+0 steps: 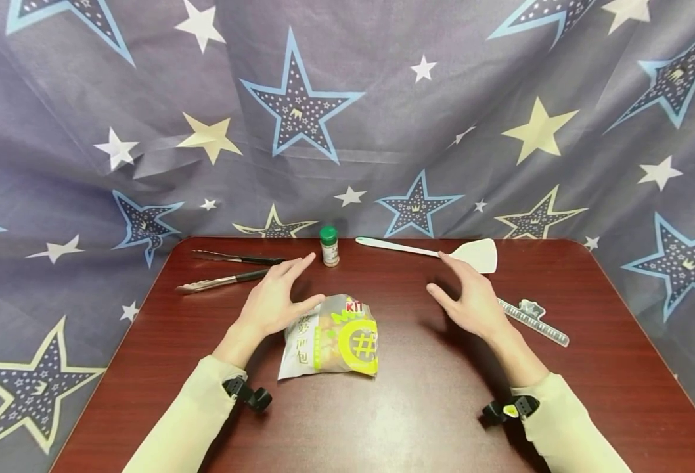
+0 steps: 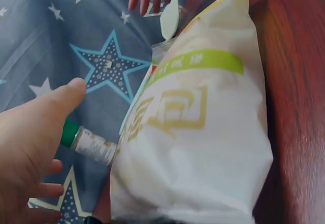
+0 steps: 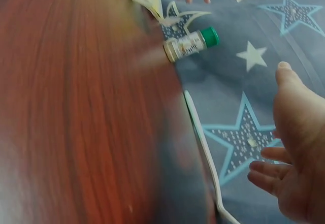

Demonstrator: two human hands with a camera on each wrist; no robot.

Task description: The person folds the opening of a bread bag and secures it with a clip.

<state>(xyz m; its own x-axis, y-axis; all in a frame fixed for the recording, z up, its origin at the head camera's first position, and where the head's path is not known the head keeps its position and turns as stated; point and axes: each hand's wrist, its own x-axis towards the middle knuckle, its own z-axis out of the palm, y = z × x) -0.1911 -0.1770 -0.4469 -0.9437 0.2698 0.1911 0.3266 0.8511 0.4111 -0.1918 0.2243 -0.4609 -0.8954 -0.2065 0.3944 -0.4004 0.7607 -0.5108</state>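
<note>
My left hand (image 1: 273, 299) hovers at the upper left of a plastic bread bag (image 1: 338, 341), thumb and fingers spread, holding nothing. In the left wrist view the bag (image 2: 198, 127) bulges beside the hand (image 2: 30, 148), with a gap between them. My right hand (image 1: 471, 295) is held over the table's right side, its fingers extended and nothing in them. Nearest to it are a white spatula (image 1: 479, 255), partly hidden behind the fingers, and a clear ruler-like strip with piano-key markings (image 1: 533, 322). A green-capped seasoning bottle (image 1: 329, 247) stands upright behind the bag.
Metal tongs with black handles (image 1: 229, 279) lie spread at the table's back left. The spatula's handle runs along the back edge. A star-patterned grey cloth (image 1: 371, 131) hangs behind the dark red wooden table (image 1: 406, 420).
</note>
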